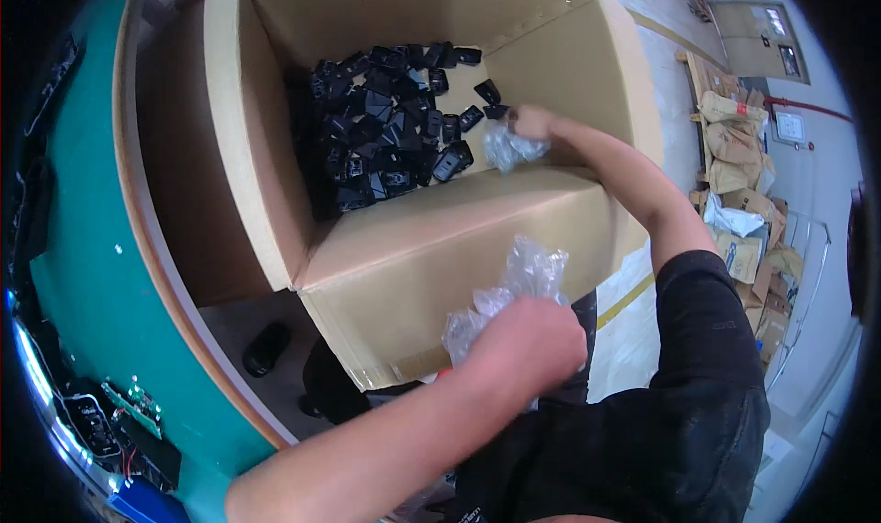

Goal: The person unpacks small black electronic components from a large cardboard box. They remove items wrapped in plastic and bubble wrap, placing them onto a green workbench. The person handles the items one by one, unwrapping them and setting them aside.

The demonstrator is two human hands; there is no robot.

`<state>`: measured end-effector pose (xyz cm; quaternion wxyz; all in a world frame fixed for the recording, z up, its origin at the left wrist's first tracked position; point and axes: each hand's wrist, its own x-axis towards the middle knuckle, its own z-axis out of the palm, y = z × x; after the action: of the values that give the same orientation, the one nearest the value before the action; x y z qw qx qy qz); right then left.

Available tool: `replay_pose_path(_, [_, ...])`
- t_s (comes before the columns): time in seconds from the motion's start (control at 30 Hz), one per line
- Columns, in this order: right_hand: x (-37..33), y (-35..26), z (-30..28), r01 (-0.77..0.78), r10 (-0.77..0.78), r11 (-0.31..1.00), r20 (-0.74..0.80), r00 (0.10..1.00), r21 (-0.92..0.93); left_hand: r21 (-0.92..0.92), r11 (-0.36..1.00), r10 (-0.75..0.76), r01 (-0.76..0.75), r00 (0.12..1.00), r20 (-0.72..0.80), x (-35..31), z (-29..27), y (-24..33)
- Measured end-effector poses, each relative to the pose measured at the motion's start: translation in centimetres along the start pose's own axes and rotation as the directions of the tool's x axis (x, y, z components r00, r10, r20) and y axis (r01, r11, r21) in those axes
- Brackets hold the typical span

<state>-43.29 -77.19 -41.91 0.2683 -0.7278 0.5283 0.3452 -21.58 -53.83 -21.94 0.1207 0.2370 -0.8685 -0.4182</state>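
My left hand (541,335) is closed in front of the cardboard box, around crumpled clear plastic bags (532,271) that stick out past its fingers. Inside the box (440,252), my right hand (534,122) reaches in from the right with curled fingers and grips another clear plastic bag (512,147). A black plastic part (496,112) lies right at its fingertips; whether the fingers touch it I cannot tell. Many small black plastic housings (395,124) lie heaped on the box's bottom, mostly toward the left and middle.
Along the left runs a green-topped workbench (92,211) with a circuit board (138,408) and a blue block (147,503) near its front. A black shoe (267,348) shows on the floor below. Paper sacks and cartons (739,147) are piled at the far right by the wall.
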Motion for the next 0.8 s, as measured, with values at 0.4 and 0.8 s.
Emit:
replay_pose_path(0.4, [7.0,1.7,8.7,0.173,0.049,0.822,0.370,0.928,-0.542,0.084,0.988,-0.122,0.126,0.991,-0.045,-0.5,-1.7,-1.2])
replay_pose_path(0.8, [-20.8,0.3,-4.3,0.717,-0.311,0.648,-0.769,0.558,0.258,-0.157,0.987,0.042,-0.033,0.998,0.051,2.0,-4.9,0.2])
